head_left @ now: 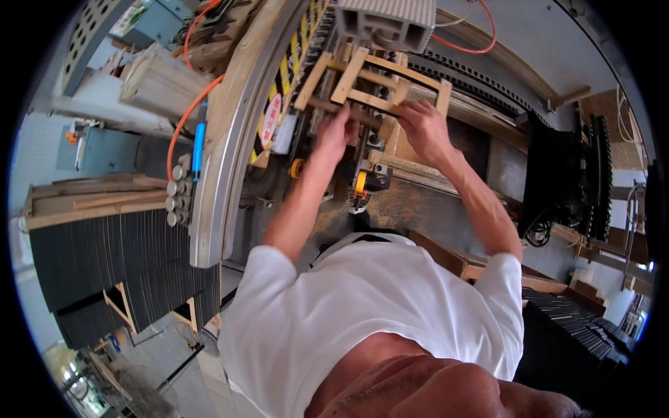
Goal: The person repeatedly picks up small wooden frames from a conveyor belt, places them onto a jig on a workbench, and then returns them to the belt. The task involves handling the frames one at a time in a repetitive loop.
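Note:
A light wooden frame (352, 75) of joined bars lies over the machine bed ahead of me. My right hand (426, 130) has its fingers closed on the frame's near rail, towards the right end. My left hand (336, 134) is at the near left part of the frame, beside a dark brown bar; its fingers curl, and blur and overlap hide whether they hold anything. Another light wooden bar (313, 82) slants at the frame's left. Below the hands sits a clamp with a yellow-orange ring (360, 184).
A grey metal block (387, 21) overhangs the far side. Yellow-black striped edging (286, 76) and a metal rail (217, 202) run along the left, with an orange hose (182, 122). Black machinery (561, 177) stands right. Stacked dark panels (118, 265) are at left. Sawdust covers the floor (401, 209).

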A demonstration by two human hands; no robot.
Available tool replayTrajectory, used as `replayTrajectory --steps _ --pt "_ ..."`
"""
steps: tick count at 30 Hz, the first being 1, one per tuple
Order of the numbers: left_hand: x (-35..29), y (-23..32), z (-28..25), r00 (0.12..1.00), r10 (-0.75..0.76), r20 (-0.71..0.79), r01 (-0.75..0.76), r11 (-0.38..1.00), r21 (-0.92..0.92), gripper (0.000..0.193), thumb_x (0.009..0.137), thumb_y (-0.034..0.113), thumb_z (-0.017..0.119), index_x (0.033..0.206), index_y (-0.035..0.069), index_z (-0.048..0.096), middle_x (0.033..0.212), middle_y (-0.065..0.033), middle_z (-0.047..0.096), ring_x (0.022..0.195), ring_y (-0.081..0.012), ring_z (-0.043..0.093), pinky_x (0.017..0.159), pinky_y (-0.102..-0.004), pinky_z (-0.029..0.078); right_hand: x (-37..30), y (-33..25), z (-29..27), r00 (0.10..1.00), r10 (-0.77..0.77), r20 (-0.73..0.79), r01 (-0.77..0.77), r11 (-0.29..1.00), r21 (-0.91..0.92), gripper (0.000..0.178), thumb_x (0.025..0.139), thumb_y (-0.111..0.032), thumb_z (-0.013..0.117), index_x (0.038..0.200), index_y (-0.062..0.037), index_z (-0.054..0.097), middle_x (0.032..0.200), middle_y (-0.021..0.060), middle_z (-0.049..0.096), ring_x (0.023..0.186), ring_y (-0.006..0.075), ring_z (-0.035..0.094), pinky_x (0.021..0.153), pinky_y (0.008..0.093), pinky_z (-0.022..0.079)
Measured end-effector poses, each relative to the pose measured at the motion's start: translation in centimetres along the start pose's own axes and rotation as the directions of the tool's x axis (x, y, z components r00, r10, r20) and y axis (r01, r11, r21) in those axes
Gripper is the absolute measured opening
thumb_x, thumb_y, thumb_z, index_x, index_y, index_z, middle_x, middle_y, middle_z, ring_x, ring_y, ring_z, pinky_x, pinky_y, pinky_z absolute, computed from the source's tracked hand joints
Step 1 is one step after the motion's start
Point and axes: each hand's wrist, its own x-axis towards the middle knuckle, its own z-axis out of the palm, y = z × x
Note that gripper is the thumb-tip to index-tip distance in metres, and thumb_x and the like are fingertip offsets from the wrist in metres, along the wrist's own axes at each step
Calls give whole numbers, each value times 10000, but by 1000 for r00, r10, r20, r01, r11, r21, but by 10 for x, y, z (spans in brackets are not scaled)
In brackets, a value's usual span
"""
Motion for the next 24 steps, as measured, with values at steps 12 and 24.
replayTrajectory --steps 12,24 --pt "-281 -33 -107 961 -9 -276 25 998 55 215 898 292 630 909 80 595 765 -16 627 641 -114 596 567 -260 483 107 18 119 970 -205 127 234 928 -289 211 742 -69 600 945 -94 651 978 68 662 974 256 577 836 378 419" --pt "-304 -79 -172 849 -41 -526 -86 973 -215 226 867 276 672 929 73 592 755 -12 618 652 -106 589 556 -239 490 209 51 133 947 -32 319 245 714 -656 98 796 -76 599 870 -106 655 822 87 678 947 270 606 879 405 403"
